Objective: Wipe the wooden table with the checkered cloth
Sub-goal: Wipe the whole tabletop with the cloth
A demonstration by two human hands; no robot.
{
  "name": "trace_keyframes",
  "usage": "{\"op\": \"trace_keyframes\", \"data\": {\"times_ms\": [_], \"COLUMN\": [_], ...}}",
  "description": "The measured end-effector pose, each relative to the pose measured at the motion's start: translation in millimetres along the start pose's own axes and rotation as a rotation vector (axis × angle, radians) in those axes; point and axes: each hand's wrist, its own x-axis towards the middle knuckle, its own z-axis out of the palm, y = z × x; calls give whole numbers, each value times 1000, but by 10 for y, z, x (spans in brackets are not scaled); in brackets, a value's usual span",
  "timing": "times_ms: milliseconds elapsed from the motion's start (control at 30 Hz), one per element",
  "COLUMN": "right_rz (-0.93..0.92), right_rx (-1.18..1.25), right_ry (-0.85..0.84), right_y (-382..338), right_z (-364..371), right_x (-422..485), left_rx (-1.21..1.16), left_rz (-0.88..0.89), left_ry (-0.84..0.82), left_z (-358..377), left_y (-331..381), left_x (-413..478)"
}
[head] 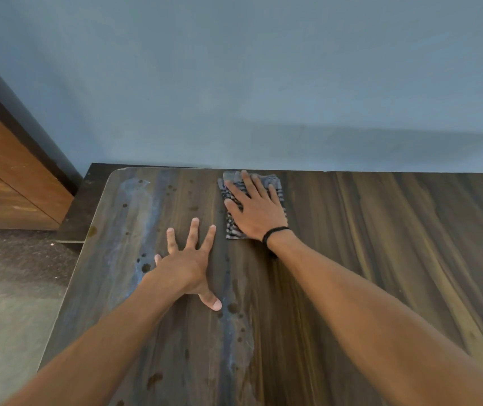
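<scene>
Two hands lie flat on the wooden worktop [381, 259]. The right hand [256, 210] presses the checkered cloth [234, 227], fingers [234, 189] spread. The left hand [187, 265], also splayed, rests near the cloth's left side.

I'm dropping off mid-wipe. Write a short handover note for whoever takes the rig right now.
Right hand: flat, fingers straight, pressing the folded grey-and-black checkered cloth onto the dark wooden table near its far edge, by the blue wall.
Left hand: fingers spread on bare wood, holding nothing.
Done: the right part of the table shows no drops.
Left to do: dark drops and pale bluish streaks on the left part, around the left hand.
</scene>
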Motion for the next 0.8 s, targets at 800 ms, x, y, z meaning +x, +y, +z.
{"op": "trace_keyframes", "data": {"times_ms": [800], "right_rz": [242], "right_rx": [7], "right_ry": [101], "right_y": [-123], "right_z": [47], "right_x": [-738], "left_rx": [-20], "left_rz": [-134], "left_ry": [45], "left_z": [-434], "left_y": [-354], "left_x": [196]}}
